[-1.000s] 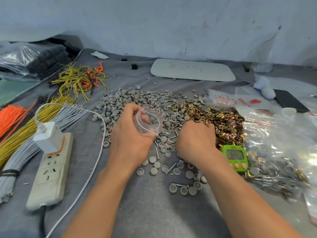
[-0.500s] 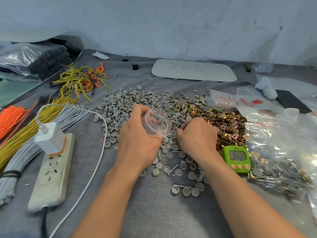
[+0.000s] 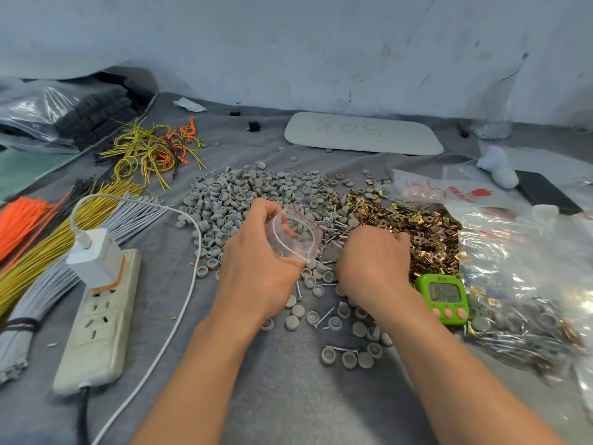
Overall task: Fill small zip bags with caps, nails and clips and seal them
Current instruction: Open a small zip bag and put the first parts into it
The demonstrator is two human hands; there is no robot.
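A small zip bag is gripped by the left hand; what the curled right hand holds over the nails is hidden.

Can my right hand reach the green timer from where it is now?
Probably yes. The green timer sits uncovered just right of the right hand, with nothing between them.

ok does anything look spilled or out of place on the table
Nothing damaged or truly spilled. The grey caps, nails and gold clips lie in loose heaps on the cloth, like working stock. Only a few stray caps sit apart near the white board.
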